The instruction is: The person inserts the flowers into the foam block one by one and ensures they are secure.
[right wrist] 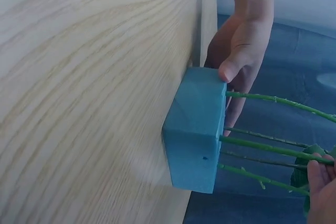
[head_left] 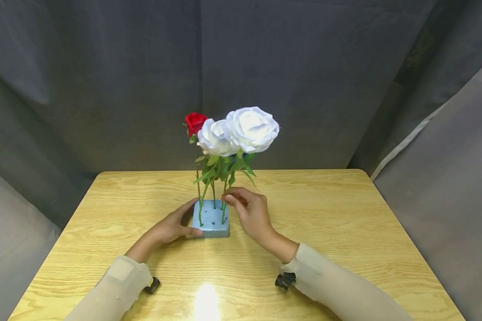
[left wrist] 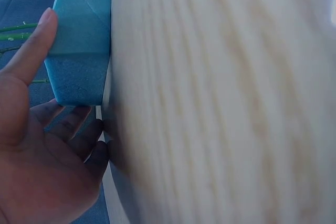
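Note:
A light blue foam block (head_left: 213,232) with small holes in its top sits on the table. Several green stems stand upright in it, bearing a red rose (head_left: 195,123), a white rose (head_left: 216,139) and a larger white rose (head_left: 253,128). My left hand (head_left: 170,227) grips the block's left side, thumb at the front and fingers towards the back. With thumb and fingertips, my right hand (head_left: 254,215) pinches a rose stem (right wrist: 262,149) above the block's right side. Leaves (head_left: 222,168) overlap under the white blooms, and a bit of dark blue shows behind them.
The wooden table (head_left: 329,214) extends around the block on every side. Dark grey curtain (head_left: 124,89) hangs behind its far edge, with lighter cloth (head_left: 450,178) along the right. Small black devices (head_left: 285,281) sit at both sleeve cuffs.

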A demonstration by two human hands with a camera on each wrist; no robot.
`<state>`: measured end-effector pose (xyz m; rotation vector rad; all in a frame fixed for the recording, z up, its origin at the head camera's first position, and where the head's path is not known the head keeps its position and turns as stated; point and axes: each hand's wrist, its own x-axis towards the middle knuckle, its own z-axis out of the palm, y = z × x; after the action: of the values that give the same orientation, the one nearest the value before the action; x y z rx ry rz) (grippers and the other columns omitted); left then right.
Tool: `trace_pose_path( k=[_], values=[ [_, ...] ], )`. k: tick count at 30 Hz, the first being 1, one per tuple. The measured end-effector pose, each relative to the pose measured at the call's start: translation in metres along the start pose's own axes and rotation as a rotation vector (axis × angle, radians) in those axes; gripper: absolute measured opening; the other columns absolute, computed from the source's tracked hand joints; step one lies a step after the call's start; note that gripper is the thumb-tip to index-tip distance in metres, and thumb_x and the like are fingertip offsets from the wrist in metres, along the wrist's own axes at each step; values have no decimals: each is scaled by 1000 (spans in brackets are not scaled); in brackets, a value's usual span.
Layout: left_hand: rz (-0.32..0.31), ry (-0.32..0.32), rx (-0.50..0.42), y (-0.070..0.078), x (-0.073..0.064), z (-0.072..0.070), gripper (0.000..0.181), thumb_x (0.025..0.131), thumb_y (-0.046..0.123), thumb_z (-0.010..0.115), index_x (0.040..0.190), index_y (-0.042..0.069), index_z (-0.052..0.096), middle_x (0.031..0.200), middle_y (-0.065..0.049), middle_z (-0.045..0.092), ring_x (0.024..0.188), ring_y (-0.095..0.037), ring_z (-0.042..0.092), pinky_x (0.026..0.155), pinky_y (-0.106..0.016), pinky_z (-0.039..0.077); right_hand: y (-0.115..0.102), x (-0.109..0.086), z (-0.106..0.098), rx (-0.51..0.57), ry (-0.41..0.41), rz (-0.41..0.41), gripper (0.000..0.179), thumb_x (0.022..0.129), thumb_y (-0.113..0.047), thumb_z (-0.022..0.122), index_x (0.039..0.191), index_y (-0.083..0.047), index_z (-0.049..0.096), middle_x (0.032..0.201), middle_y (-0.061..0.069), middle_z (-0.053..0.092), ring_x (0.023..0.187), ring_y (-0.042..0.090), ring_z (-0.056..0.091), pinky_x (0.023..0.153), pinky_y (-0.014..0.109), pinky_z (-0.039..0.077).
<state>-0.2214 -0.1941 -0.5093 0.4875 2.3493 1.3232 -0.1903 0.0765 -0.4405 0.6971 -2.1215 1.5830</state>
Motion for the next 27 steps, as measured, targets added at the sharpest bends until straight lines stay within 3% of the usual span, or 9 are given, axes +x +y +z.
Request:
trace_pose_path(
  k=[10, 20, 27],
  values=[
    [-13, -1, -13, -1, 0, 0, 116, 82, 35, 88, 168, 17, 12, 172, -19, 8, 158, -41, 4, 123, -65, 5, 7, 0, 2, -19, -16, -31, 10, 97, -7, 70, 101, 0, 76, 94, 10, 79, 83, 23, 78, 76, 26, 62],
    [-2, -11, -26, 0, 0, 1, 114, 84, 33, 87, 168, 19, 12, 172, -18, 6, 158, -41, 4, 124, -65, 5, 12, -5, 5, -60, -32, -12, 9, 96, -4, 70, 100, 2, 75, 92, 11, 79, 81, 20, 77, 74, 22, 61],
    [7, -8, -6, 1, 0, 1, 114, 84, 36, 86, 168, 17, 12, 172, -18, 7, 158, -41, 5, 124, -64, 6, 16, -9, 8, -21, -56, 14, 9, 95, -4, 72, 101, 1, 76, 92, 11, 78, 82, 21, 77, 75, 24, 62]
  ],
)
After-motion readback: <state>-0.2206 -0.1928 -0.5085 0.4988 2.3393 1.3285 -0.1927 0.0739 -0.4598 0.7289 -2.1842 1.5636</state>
